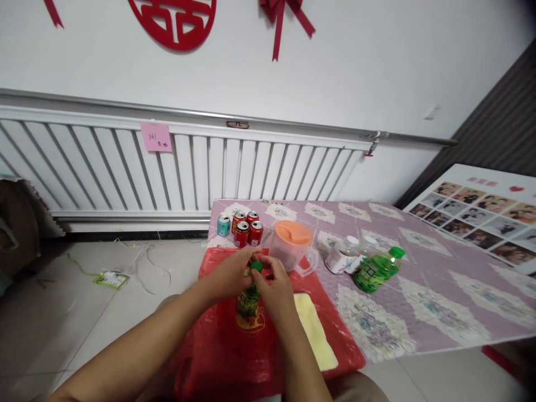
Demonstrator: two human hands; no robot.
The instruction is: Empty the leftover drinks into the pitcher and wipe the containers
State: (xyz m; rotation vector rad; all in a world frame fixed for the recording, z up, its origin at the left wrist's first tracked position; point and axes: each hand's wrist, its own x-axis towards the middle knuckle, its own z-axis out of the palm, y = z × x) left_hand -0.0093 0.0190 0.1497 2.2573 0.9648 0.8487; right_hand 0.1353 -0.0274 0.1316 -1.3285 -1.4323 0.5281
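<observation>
Two hands, your left hand (pixel 232 274) and your right hand (pixel 273 285), are gripping one green bottle (pixel 248 304) by its neck and cap (pixel 257 266), lower centre of the frame. Fingers on both sides are sitting narrow around the top; some contact is being hidden, so can't tell exactly which fingertips are bearing. Bottle is standing roughly upright, base apparently resting on the red plastic sheet (pixel 224 357). Two-sided grip is probably steadying the neck while giving purchase on the cap.

Sheet is likely shielding the patterned cloth (pixel 431 251) on the surface. Cans (pixel 242 234) are standing clustered left of the pitcher (pixel 285 251), probably keeping the working spot free. Second green bottle (pixel 374 273) is leaning right of centre, beside clear jars (pixel 337 262).

Materials: sheet is looking thin, glossy, creased, with gold print. Cans are showing metal tops; pitcher is translucent plastic under an orange lid. Yellow cloth (pixel 316 335) is lying flat, matte, roughly rectangular, right of your right forearm.
</observation>
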